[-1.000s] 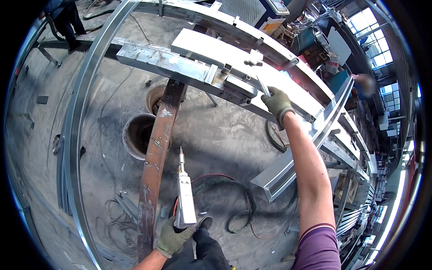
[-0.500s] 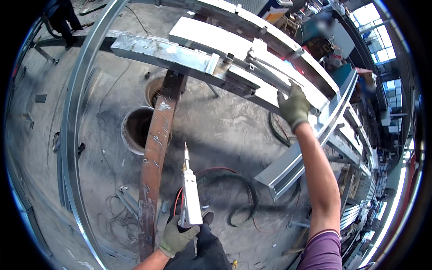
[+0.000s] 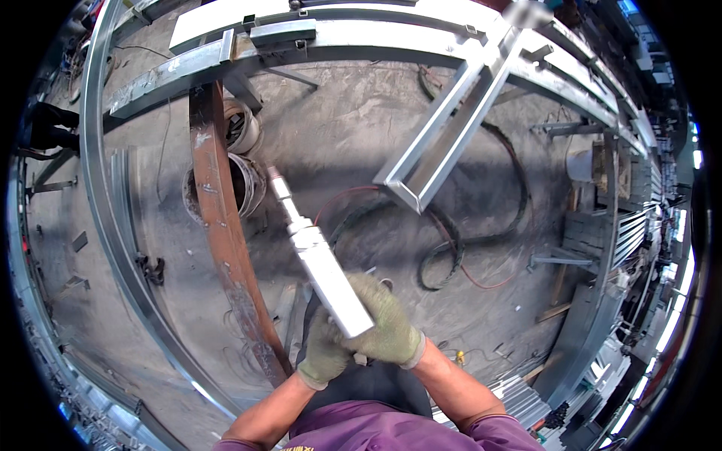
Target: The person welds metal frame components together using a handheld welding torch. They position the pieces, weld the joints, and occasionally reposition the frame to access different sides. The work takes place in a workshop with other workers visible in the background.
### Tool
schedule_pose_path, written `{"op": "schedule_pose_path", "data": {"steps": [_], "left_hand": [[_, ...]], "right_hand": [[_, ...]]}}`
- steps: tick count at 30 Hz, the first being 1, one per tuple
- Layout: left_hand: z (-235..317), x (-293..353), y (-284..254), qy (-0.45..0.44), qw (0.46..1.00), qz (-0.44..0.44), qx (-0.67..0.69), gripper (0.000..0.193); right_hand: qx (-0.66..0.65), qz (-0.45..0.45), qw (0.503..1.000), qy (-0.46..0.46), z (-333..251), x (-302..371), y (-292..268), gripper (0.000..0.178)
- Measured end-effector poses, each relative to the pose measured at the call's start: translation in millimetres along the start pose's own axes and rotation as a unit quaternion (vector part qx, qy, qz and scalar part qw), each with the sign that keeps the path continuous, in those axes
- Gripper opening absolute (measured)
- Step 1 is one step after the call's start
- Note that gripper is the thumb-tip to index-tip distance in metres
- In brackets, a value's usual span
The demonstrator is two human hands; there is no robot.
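In front of my body I hold a long white welding gun with a metal neck and narrow nozzle, tilted toward the far left. My gloved left hand is closed around the rear of the gun. From the right, my gloved right hand is closed against the gun's rear end; its fingertips are partly hidden behind the gun. The nozzle hangs over the floor beside two buckets. Nothing touches its tip.
A brown steel beam runs along my left, with a curved metal rail beyond. A metal channel juts toward me from the galvanized frame. Hoses coil on the floor. A person's dark-clad legs show far left.
My right hand has left the frame and come down to the welding gun beside my left hand. The gun has tilted further left, and the view has swung to the right.
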State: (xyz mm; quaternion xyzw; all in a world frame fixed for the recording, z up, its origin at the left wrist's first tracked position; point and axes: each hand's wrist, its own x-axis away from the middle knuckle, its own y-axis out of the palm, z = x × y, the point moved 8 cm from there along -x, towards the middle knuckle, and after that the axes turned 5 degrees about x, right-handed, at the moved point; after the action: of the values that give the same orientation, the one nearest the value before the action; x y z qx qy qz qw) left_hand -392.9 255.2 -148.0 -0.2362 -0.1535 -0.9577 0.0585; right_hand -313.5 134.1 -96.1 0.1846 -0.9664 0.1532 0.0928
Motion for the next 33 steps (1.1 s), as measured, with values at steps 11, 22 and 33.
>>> {"op": "schedule_pose_path", "data": {"steps": [11, 22, 33], "left_hand": [[-86.4, 109.1, 81.1, 0.091, 0.911, -0.171, -0.363, 0.049], [-349.1, 304.4, 80.9, -0.251, 0.529, -0.639, -0.499, 0.054], [-366.6, 336.7, 29.0, -0.189, 0.703, -0.617, -0.299, 0.035]], "right_hand": [[0.101, 0.148, 0.983, -0.030, 73.3, 152.3, -66.5, 0.026], [-0.161, 0.242, 0.942, 0.169, 169.6, 206.8, -125.4, 0.042], [-0.140, 0.320, 0.933, 0.086, 166.9, 160.6, -111.1, 0.028]]}}
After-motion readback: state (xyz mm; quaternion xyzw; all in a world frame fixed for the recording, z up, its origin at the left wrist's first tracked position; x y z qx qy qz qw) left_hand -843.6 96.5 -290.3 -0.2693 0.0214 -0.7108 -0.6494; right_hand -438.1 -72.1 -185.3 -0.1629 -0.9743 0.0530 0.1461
